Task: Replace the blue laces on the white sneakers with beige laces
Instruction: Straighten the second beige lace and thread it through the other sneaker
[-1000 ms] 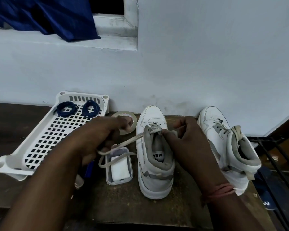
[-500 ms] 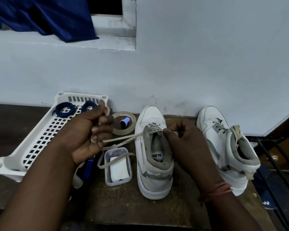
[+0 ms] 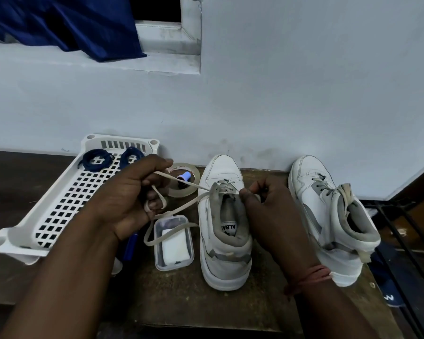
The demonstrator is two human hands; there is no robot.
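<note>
White tray [image 3: 22, 231] with two coiled blue laces [image 3: 97, 159] at its far end, left hand [image 3: 127, 199] gripping the beige lace [image 3: 181, 206], wound round its fingers, right hand [image 3: 269, 211] pinching the lace at the left sneaker's [image 3: 224, 263] eyelets, second sneaker [image 3: 328, 231] at right.

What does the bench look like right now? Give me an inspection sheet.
Surface: dark wooden bench against a pale wall.
Job's things: near sneaker part-laced with beige lace; far sneaker laced; blue laces coiled in white basket.
Clutter: tape roll, clear box, blue pen.
Grippers: left hand holds the lace wound round its fingers; right hand pinches at the eyelets.
Cables: nothing seen.
Surroundings: blue cloth on the ledge; black rack on the right.
</note>
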